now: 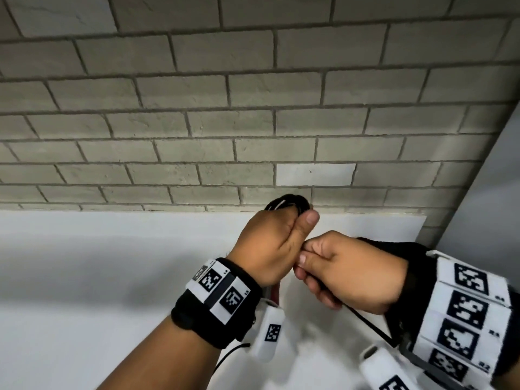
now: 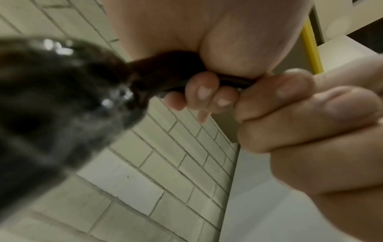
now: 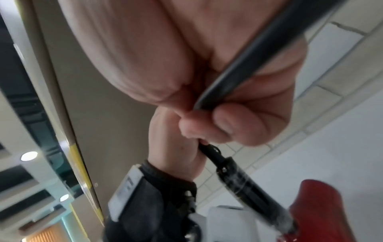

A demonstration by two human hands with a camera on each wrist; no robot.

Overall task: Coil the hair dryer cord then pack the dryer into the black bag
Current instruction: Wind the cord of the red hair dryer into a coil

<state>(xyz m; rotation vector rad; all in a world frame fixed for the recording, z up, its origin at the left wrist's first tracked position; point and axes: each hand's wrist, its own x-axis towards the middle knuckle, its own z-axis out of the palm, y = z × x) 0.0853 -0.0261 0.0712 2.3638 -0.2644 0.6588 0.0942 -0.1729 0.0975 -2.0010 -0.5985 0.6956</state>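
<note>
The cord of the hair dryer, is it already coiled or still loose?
Partly coiled. The left hand grips black cord loops; the right hand pinches a free length trailing down.

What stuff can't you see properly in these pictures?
- Black bag: in no view.
- Dryer: right wrist view, only a red part, cut off by the edge; head view, hidden below the hands.
- Cord coil: head view, mostly hidden inside the left hand.
- Plug: cannot tell.

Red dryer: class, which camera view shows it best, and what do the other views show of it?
Right wrist view: the red dryer shows at lower right, with the cord running into it. The head view shows only cord loops above the left hand. The left wrist view shows only a dark blur.
</note>
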